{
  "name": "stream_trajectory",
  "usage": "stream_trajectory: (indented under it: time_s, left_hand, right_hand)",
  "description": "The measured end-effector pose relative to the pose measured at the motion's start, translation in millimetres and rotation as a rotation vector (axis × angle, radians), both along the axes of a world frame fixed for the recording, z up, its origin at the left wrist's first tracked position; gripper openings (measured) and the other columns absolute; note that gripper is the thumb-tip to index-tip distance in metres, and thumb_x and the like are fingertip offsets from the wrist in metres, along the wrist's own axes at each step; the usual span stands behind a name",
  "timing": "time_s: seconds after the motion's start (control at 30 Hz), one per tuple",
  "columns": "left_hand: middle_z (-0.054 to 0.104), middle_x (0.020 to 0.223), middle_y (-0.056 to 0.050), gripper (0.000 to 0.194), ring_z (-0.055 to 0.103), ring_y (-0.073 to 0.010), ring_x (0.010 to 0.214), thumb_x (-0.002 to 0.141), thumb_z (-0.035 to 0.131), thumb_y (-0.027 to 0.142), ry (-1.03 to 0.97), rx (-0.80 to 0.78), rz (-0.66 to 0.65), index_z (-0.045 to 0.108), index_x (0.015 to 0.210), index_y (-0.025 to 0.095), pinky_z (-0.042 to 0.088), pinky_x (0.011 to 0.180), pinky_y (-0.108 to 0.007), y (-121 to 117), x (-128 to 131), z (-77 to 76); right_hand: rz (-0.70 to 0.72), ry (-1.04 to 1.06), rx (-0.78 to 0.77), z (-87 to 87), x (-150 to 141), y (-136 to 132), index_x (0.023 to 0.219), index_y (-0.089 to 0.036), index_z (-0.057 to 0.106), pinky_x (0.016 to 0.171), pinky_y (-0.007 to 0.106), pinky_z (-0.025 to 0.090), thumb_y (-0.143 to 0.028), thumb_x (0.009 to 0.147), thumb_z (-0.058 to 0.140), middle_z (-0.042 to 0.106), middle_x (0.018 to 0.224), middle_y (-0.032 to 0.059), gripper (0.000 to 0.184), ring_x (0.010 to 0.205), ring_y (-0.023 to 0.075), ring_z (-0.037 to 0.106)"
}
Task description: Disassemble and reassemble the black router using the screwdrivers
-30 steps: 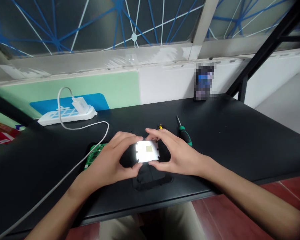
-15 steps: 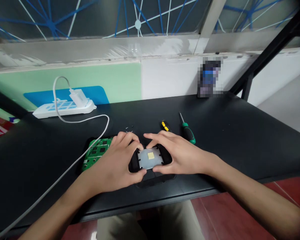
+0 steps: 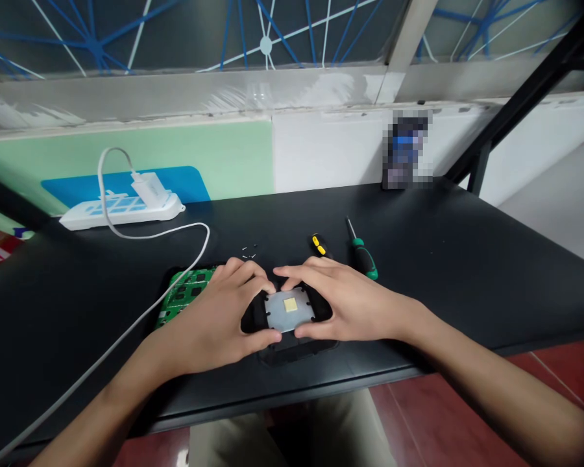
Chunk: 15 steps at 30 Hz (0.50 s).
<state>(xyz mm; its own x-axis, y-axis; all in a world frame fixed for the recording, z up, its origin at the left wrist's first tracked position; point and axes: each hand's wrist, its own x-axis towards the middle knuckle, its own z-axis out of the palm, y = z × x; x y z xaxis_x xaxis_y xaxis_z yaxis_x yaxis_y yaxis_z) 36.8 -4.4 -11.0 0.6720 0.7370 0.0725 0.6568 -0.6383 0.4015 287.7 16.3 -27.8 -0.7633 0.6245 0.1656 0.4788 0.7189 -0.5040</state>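
Observation:
Both my hands grip a small grey metal plate with black ends and a pale yellow square pad in its middle. My left hand has its thumb and fingers curled round the left end. At the right end, my right hand does the same, thumb at the near edge and fingers at the far edge. Underneath lies a flat black part, mostly covered by the plate and hands. Partly hidden behind my left hand is a green circuit board in a dark tray or casing.
A green-and-black screwdriver and a yellow-and-black tool handle lie beyond my right hand. Several tiny screws sit behind the plate. A white cable runs from a power strip across the circuit board. A pixelated object leans against the wall.
The plate and both hands have come nearer the table's front edge. Its bright glare has gone, so grey metal and black ends show. Between the last two frames hardly anything moves.

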Motion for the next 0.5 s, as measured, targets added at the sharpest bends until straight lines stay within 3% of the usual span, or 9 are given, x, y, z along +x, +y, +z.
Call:
stream_trajectory:
  time_s: [0.4, 0.5]
  left_hand:
    - [0.058, 0.122, -0.004, 0.031, 0.049, -0.0286, 0.112, 0.091, 0.067, 0.042, 0.044, 0.013, -0.011, 0.059, 0.117, 0.027, 0.039, 0.099, -0.047, 0.1, 0.5, -0.5]
    - [0.057, 0.123, -0.004, 0.034, 0.048, -0.0286, 0.113, 0.09, 0.068, 0.045, 0.055, 0.007, -0.007, 0.06, 0.117, 0.027, 0.038, 0.1, -0.048, -1.5, 0.7, 1.7]
  right_hand:
    - [-0.017, 0.001, -0.04, 2.2, 3.2, 1.6, 0.144, -0.022, 0.046, 0.1, 0.043, 0.052, -0.054, 0.073, 0.081, 0.07, 0.124, 0.0081, 0.085, 0.118, 0.0283, 0.061]
    - [-0.023, 0.04, -0.007, 5.4, 3.9, 1.1, 0.138, -0.022, 0.053, 0.101, 0.041, 0.052, -0.058, 0.077, 0.075, 0.071, 0.124, 0.0075, 0.074, 0.119, 0.0264, 0.063]
